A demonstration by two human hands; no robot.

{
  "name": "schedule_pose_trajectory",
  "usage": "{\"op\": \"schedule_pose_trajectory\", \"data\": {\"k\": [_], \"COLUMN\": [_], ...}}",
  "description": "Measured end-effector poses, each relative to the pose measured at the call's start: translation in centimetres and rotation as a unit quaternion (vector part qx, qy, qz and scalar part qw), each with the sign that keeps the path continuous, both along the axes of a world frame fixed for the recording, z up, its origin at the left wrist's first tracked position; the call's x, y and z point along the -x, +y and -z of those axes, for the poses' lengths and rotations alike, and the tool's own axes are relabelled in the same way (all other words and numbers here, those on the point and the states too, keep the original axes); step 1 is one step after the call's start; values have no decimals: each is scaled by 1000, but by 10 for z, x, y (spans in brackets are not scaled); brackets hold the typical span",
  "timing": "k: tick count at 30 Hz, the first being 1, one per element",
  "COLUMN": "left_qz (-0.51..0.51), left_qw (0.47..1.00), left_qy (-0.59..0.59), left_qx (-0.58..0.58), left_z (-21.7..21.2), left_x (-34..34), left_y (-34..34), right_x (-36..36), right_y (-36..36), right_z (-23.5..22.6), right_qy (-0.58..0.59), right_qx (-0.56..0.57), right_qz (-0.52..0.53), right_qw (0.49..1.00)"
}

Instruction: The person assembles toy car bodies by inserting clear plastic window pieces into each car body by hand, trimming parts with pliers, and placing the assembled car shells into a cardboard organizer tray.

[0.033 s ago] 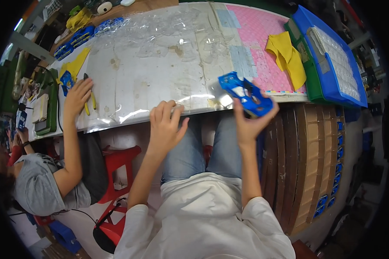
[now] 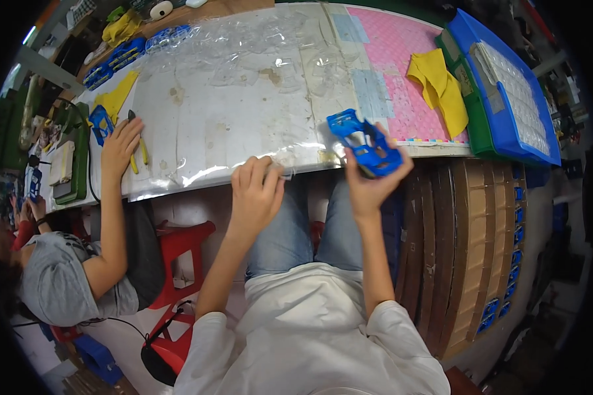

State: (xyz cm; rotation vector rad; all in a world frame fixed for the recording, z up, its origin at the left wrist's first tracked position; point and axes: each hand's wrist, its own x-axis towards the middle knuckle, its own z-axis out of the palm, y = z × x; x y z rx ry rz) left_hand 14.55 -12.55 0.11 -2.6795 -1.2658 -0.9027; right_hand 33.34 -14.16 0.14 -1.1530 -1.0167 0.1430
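Observation:
My right hand (image 2: 375, 181) grips a blue plastic toy car body shell (image 2: 374, 157) with cut-out window openings. It is held tilted just above the front edge of the white worktable (image 2: 217, 128). My left hand (image 2: 257, 194) is at the same edge, left of the shell, with its fingers drawn together. A small clear plastic piece (image 2: 284, 172) shows at its fingertips, its shape hard to make out. Many clear moulded plastic pieces (image 2: 244, 56) lie spread over the far part of the table.
On the left, a co-worker's hand (image 2: 120, 141) rests by yellow-handled pliers (image 2: 134, 161) and another blue shell (image 2: 101, 124). A yellow cloth (image 2: 438, 92) lies on the pink sheet (image 2: 402, 52). Blue bin (image 2: 501, 79) at right holds clear trays. Brown slatted trays (image 2: 464, 257) stand below.
My right hand has shifted slightly left, and the shell has turned a little with it. My left thumb and fingers have closed together at the small clear piece.

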Motion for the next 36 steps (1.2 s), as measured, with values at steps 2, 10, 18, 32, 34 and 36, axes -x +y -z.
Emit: {"op": "schedule_pose_trajectory", "data": {"k": [2,10,18,32,34,36], "left_qz": [5,6,49,84,92,90], "left_qw": [999,984,995,993,992,993], "left_qy": [-44,-153,-59,-78,-84,-77], "left_qx": [-9,-93,-58,6,12,-8], "left_z": [0,-25,-41,-33,-31,-29], "left_x": [-2,-20,-35,-47,-49,-50], "left_y": [-8,-20,-48,-32,-32,-33], "right_x": [14,32,34,35,35,34], "right_y": [4,-31,-33,-33,-33,-33], "right_z": [26,24,50,55,57,56], "right_qy": [-30,-66,-106,-130,-122,-107], "right_qx": [-13,78,34,39,41,52], "right_qz": [9,-68,-41,-3,-4,-2], "right_qw": [999,992,993,991,992,993]}}
